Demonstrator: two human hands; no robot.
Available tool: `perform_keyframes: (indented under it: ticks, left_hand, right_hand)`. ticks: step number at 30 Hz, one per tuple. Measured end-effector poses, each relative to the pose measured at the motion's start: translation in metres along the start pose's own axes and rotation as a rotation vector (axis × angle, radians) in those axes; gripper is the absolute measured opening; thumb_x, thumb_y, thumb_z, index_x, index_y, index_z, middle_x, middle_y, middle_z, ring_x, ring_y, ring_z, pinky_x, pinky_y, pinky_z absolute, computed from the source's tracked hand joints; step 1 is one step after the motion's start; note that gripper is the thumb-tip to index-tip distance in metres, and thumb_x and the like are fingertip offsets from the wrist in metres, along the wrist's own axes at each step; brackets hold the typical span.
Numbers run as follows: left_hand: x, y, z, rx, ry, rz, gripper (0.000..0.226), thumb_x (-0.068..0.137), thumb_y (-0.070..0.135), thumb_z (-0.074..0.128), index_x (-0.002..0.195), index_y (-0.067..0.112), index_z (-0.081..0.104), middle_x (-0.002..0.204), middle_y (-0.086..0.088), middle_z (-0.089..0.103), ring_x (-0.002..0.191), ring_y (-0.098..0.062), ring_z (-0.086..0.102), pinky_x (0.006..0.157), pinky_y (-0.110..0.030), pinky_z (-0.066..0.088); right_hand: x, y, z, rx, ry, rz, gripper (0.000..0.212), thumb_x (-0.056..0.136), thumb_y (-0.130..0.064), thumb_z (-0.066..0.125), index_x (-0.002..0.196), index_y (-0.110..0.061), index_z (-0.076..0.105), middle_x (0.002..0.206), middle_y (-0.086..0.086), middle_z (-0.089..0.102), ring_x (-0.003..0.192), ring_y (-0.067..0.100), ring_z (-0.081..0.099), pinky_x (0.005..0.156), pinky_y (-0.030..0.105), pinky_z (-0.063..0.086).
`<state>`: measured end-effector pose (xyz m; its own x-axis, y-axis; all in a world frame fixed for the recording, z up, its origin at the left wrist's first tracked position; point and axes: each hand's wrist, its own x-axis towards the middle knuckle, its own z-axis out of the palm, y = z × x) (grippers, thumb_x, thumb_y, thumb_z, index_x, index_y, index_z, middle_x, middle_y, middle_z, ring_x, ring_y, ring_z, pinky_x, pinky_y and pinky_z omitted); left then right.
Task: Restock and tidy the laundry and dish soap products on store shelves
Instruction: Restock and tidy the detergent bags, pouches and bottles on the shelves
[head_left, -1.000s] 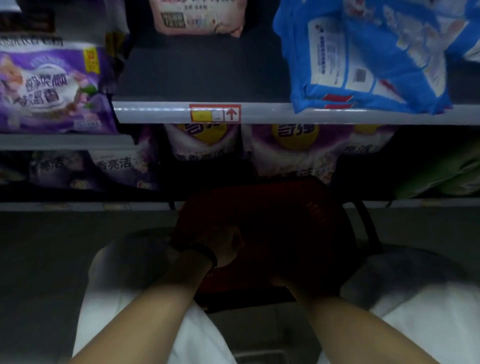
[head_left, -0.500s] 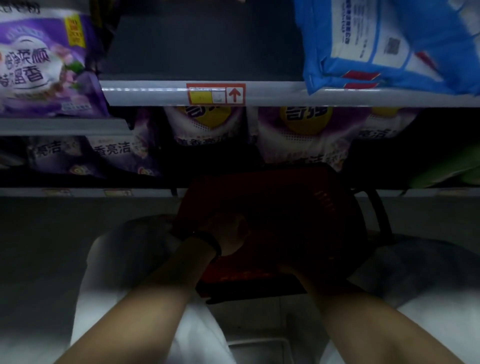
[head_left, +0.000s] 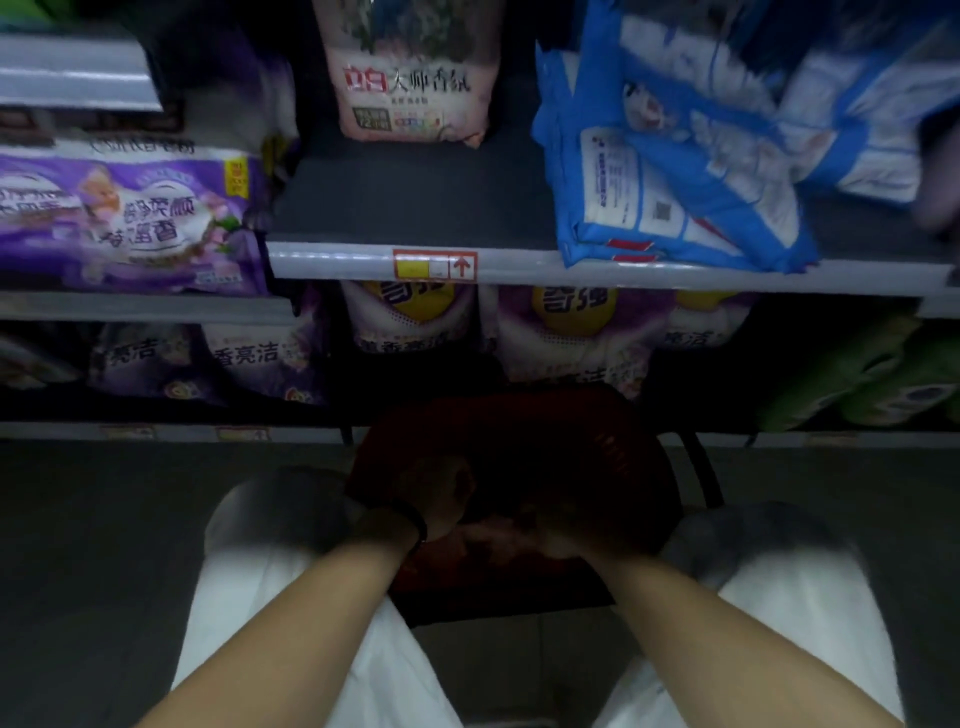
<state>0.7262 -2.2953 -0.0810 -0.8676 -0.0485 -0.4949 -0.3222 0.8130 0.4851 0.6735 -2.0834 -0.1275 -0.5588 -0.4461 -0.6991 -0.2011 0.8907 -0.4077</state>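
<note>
A dark red shopping basket (head_left: 597, 452) stands on the floor between my knees, below the shelves. My left hand (head_left: 441, 499), with a black band on its wrist, reaches into the basket's left side with curled fingers. My right hand (head_left: 566, 540) is low in the basket near its front rim, in deep shadow. Whatever either hand touches is hidden by the dark. On the shelf (head_left: 571, 270) above lie a pink detergent bag (head_left: 410, 88) at the back and blue detergent bags (head_left: 675, 171) slumped to the right.
A purple detergent bag (head_left: 124, 218) lies on the left shelf. Purple bags (head_left: 566, 332) fill the lower shelf, with green bags (head_left: 872, 384) at its right. A bare dark stretch of shelf lies in front of the pink bag. A price tag (head_left: 434, 265) marks the shelf edge.
The view has tilted up, so the shelves sit lower in frame and the pink bag shows again. Both hands stay in the basket and have drawn closer together near its front.
</note>
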Motion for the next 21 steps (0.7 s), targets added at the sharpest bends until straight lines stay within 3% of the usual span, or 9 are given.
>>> perform_keyframes:
  ticks: [3, 5, 10, 13, 15, 17, 18, 20, 21]
  left_hand:
    - [-0.018, -0.002, -0.006, -0.051, 0.089, 0.033, 0.023, 0.107, 0.030, 0.051, 0.109, 0.019, 0.070, 0.112, -0.005, 0.071, 0.105, -0.025, 0.067, 0.083, -0.032, 0.049]
    - [-0.032, -0.004, -0.010, -0.075, 0.136, 0.062, 0.022, 0.107, 0.028, 0.053, 0.105, 0.016, 0.071, 0.108, -0.006, 0.072, 0.103, -0.024, 0.068, 0.078, -0.029, 0.043]
    - [-0.058, 0.008, -0.006, -0.060, 0.079, 0.077, 0.029, 0.107, 0.025, 0.051, 0.127, 0.011, 0.068, 0.132, -0.008, 0.068, 0.124, -0.026, 0.063, 0.094, -0.027, 0.045]
    - [-0.079, 0.038, 0.001, -0.162, 0.001, 0.112, 0.028, 0.105, 0.039, 0.058, 0.129, 0.028, 0.064, 0.135, 0.007, 0.064, 0.129, -0.017, 0.060, 0.098, -0.017, 0.041]
    - [-0.091, 0.058, 0.005, -0.372, 0.003, 0.109, 0.030, 0.092, 0.056, 0.069, 0.120, 0.048, 0.063, 0.131, 0.021, 0.064, 0.126, -0.007, 0.061, 0.104, -0.015, 0.043]
    - [-0.100, 0.078, 0.007, -0.505, -0.002, 0.053, 0.040, 0.078, 0.069, 0.075, 0.114, 0.061, 0.061, 0.123, 0.028, 0.066, 0.121, -0.003, 0.063, 0.103, -0.019, 0.049]
    - [-0.105, 0.090, 0.005, -0.518, 0.006, 0.038, 0.057, 0.074, 0.072, 0.075, 0.127, 0.059, 0.059, 0.126, 0.027, 0.066, 0.123, -0.005, 0.063, 0.100, -0.019, 0.050]
    - [-0.110, 0.112, 0.005, -0.479, 0.117, 0.017, 0.106, 0.076, 0.069, 0.073, 0.162, 0.028, 0.028, 0.149, 0.009, 0.055, 0.138, -0.016, 0.055, 0.105, -0.022, 0.046]
    - [-0.111, 0.122, 0.003, -0.503, 0.214, 0.014, 0.110, 0.082, 0.061, 0.073, 0.165, 0.017, 0.015, 0.158, -0.001, 0.048, 0.144, -0.021, 0.050, 0.111, -0.027, 0.044]
  right_hand:
    - [-0.024, -0.013, -0.022, -0.010, 0.035, -0.060, 0.063, 0.098, -0.067, 0.054, 0.132, -0.017, 0.071, 0.135, 0.004, 0.066, 0.126, 0.024, 0.063, 0.106, 0.033, 0.048]
    - [-0.043, -0.019, -0.037, 0.007, 0.075, -0.104, 0.066, 0.088, -0.069, 0.060, 0.123, -0.015, 0.076, 0.131, 0.004, 0.071, 0.120, 0.024, 0.067, 0.104, 0.035, 0.052]
    - [-0.091, -0.037, -0.079, 0.078, 0.264, -0.093, 0.077, 0.073, -0.074, 0.056, 0.096, -0.004, 0.076, 0.101, 0.013, 0.078, 0.088, 0.025, 0.073, 0.066, 0.033, 0.046]
    - [-0.116, -0.058, -0.105, 0.131, 0.390, -0.105, 0.074, 0.074, -0.077, 0.050, 0.091, -0.011, 0.078, 0.095, 0.006, 0.077, 0.090, 0.022, 0.072, 0.069, 0.033, 0.047]
    - [-0.133, -0.072, -0.119, 0.207, 0.458, -0.123, 0.056, 0.087, -0.074, 0.055, 0.083, -0.022, 0.074, 0.085, -0.007, 0.071, 0.087, 0.015, 0.065, 0.066, 0.023, 0.045]
    - [-0.149, -0.088, -0.131, 0.339, 0.504, -0.178, 0.043, 0.095, -0.065, 0.060, 0.094, -0.026, 0.077, 0.088, -0.010, 0.074, 0.087, 0.010, 0.066, 0.073, 0.027, 0.052]
    - [-0.156, -0.096, -0.137, 0.379, 0.549, -0.239, 0.036, 0.096, -0.057, 0.065, 0.097, -0.024, 0.080, 0.090, -0.009, 0.076, 0.086, 0.008, 0.068, 0.076, 0.029, 0.054]
    - [-0.170, -0.115, -0.149, 0.396, 0.650, -0.337, 0.025, 0.095, -0.042, 0.069, 0.085, -0.021, 0.079, 0.085, -0.005, 0.081, 0.080, 0.009, 0.073, 0.071, 0.036, 0.057]
    - [-0.177, -0.126, -0.153, 0.381, 0.685, -0.351, 0.025, 0.093, -0.040, 0.067, 0.080, -0.021, 0.077, 0.080, -0.005, 0.080, 0.077, 0.009, 0.074, 0.067, 0.034, 0.057]
